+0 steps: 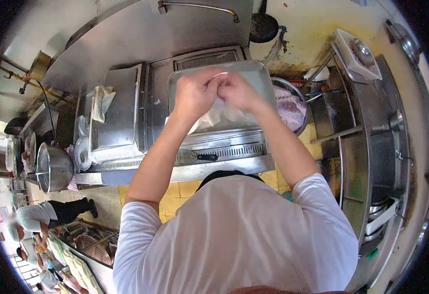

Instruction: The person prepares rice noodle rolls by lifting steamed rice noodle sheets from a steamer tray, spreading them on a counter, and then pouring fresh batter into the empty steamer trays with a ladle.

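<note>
Over the tray (pixel 256 73), both hands on a thin white sheet (pixel 220 116)

At nine o'clock from our hands, far out by the left edge, we see a big steel pot (pixel 53 167). Below it, toward seven o'clock, another person (pixel 40 215) in a white top bends over a counter. Nearer in, still at nine o'clock, a white cloth (pixel 101 100) lies draped on the steel worktop.

Our left hand (pixel 195 93) is curled nearly closed, its fingertips pinching the top edge of the sheet. At its three o'clock, knuckles touching, our right hand (pixel 240 90) is closed the same way on that same edge, so the two pinches meet at one spot.

From there the sheet hangs toward six o'clock, between our forearms. It is thin, white and crumpled, with soft folds and a slight see-through look. We cannot tell whether it is a bag or paper. It hangs in front of the tray, a rectangular steel one with rounded corners that shows at twelve and three o'clock of our hands.

At six o'clock of the sheet, a dark-handled tool (pixel 197 157) lies on the slotted steel ledge. At three o'clock of our right hand, a round steel bowl (pixel 293 105) holds pale pink meat, its left side hidden behind the tray's corner.
</note>
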Demonstrator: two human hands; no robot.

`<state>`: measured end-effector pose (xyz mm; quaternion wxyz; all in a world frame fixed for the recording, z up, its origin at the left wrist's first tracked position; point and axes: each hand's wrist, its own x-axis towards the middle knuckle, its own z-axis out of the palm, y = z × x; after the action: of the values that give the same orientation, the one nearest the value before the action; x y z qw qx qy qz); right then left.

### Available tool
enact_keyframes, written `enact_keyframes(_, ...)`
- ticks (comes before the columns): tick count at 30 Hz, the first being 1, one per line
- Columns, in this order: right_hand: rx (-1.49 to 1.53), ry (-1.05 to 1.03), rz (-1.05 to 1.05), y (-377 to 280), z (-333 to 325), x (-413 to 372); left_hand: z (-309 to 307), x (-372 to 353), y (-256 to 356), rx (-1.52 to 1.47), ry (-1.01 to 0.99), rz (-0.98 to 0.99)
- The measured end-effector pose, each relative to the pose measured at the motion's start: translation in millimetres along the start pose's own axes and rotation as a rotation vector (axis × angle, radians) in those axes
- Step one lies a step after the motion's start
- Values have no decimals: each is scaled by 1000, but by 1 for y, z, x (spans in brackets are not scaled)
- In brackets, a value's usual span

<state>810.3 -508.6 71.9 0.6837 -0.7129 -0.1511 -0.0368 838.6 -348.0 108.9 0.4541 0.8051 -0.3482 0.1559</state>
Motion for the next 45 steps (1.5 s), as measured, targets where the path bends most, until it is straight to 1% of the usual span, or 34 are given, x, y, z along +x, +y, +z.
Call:
enact_keyframes(1, -200, -8, 68, 24, 5, -7, -4, -2, -2, 20, 76, 63)
enact_keyframes(2, -398, -16, 136, 49, 10, -14, -12, -4, -11, 22, 74, 63)
enact_keyframes(4, -488, 68, 143, 93, 0, -37, -31, -11, -35, 52, 251, 18)
enact_keyframes(5, -586, 49, 159, 118, -15, -48, -39, -19, -43, 57, 250, 17)
enact_keyframes(7, -777, 19, 180, 166, -52, -67, -48, -36, -57, 136, 360, -333)
enact_keyframes(8, -867, 4, 193, 180, -61, -74, -42, -46, -73, 138, 356, -331)
enact_keyframes(9, -865, 9, 195, 170, -61, -73, -31, -60, -94, 149, 341, -327)
enact_keyframes(10, -895, -23, 337, 145, -58, -66, -25, -66, -104, 160, 331, -322)
enact_keyframes(11, -921, -59, 480, 130, -52, -58, -20, -65, -96, 160, 332, -322)
enact_keyframes(13, -571, 153, 133, 126, -18, -37, -2, -64, -65, 70, 134, -242)
enact_keyframes(15, -409, 118, -43, 76, 28, -16, 3, -55, -54, 4, 90, -202)
enact_keyframes(16, -410, 117, -42, 76, 40, -15, 1, -48, -47, -65, 52, -151)
enact_keyframes(17, -392, 16, 157, 79, 48, -15, -11, -42, -40, -54, 59, -153)
enact_keyframes(18, -369, -82, 356, 86, 53, -16, -23, -40, -53, -72, 105, -109)
enact_keyframes(20, -771, 12, 197, 174, 25, -37, -51, -40, -85, -34, 296, -242)
enact_keyframes(21, -885, -74, 244, 193, -1, -54, -65, -41, -88, -150, 382, -369)
enact_keyframes(22, -1002, -164, 289, 201, -26, -67, -71, -51, -115, 45, 381, -382)
enact_keyframes(24, -1091, -25, 536, 196, -41, -82, -49, -84, -158, 138, 307, -476)
enact_keyframes(25, -1094, -23, 538, 197, -39, -85, -34, -99, -170, 210, 194, -502)
enact_keyframes(26, -1228, 46, 291, 197, -35, -88, -16, -114, -178, 281, 79, -524)
enact_keyframes(27, -1349, 113, 37, 197, -32, -89, 2, -125, -185, 329, -146, -612)
enact_keyframes(28, -1354, 113, 35, 196, -28, -87, 20, -135, -192, 376, -370, -695)
enact_keyframes(30, -1084, -35, 278, 195, -18, -83, 51, -164, -213, 433, -535, -542)
enact_keyframes(31, -1086, -34, 279, 202, -20, -82, 57, -165, -217, 431, -535, -541)
enact_keyframes(33, -1134, -301, 662, 215, -34, -69, 67, -158, -223, 426, -693, -470)
enact_keyframes(34, -1138, -301, 661, 209, -35, -60, 65, -143, -207, 425, -689, -469)
enact_keyframes(36, -1022, -81, 481, 194, -34, -35, 57, -104, -165, 214, -531, -505)
enact_keyframes(38, -609, 72, 326, 103, -8, -6, 46, -62, -109, 182, -364, -429)
enact_keyframes(39, -363, 83, 279, 93, 0, 7, 44, -49, -94, 183, -365, -431)
enact_keyframes(40, -119, 94, 226, 86, 6, 18, 41, -37, -82, 69, -164, -321)
enact_keyframes(41, -117, 94, 223, 79, 13, 22, 36, -29, -73, -44, 34, -207)
enact_keyframes(42, -106, 94, 268, 72, 20, 24, 28, -24, -65, -41, 34, -204)
enact_keyframes(44, -94, 94, 313, 67, 25, 16, 9, -17, -58, -76, 153, -123)
enact_keyframes(45, -250, 59, 284, 66, 27, 5, 0, -17, -60, -46, 178, -91)
